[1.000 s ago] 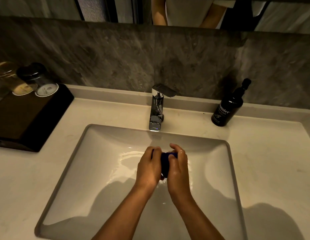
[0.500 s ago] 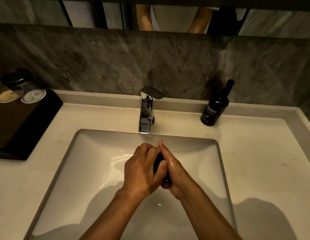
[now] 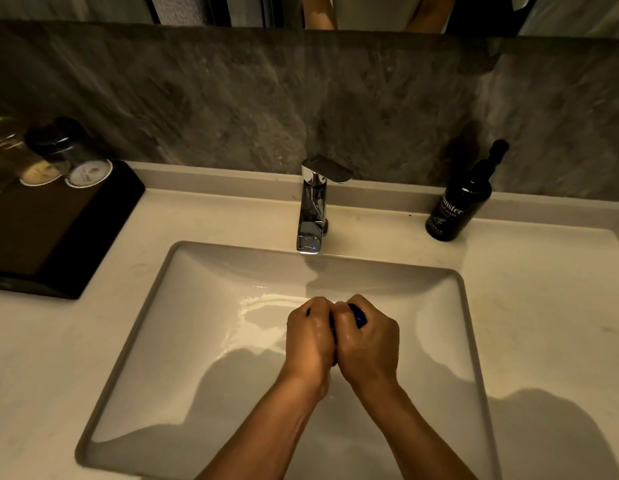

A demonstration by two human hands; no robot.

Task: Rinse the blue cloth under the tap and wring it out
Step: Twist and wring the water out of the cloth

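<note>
The blue cloth (image 3: pixel 357 315) is balled up tight between two fists over the middle of the sink (image 3: pixel 183 341), and only a small dark-blue bulge shows at the top of the right hand (image 3: pixel 368 341). The left hand (image 3: pixel 309 339) is closed round the cloth's other end, its knuckles touching those of the right, so both hands are clenched on the cloth and pressed side by side. Both look wet.

This looks like the wringing step. To do it well, the fists should turn in opposite ways while squeezing hard, kept low over the basin so the water drops into it rather than onto the counter (image 3: pixel 543 323). Regripping once or twice would likely get more water out.

Both forearms come up from 6 o'clock and meet in a narrow V, wrists fairly straight, backs of the hands facing up.

The tap (image 3: pixel 313 209) stands at 12 o'clock from the hands, well apart. I cannot tell whether water is running, though a wet sheen lies on the basin floor at about 10 o'clock from the fists. A dark bottle (image 3: pixel 460 199) stands at 2 o'clock on the counter; a dark tray (image 3: pixel 65 230) with two upturned cups (image 3: pixel 69 157) sits at 10 o'clock.
</note>
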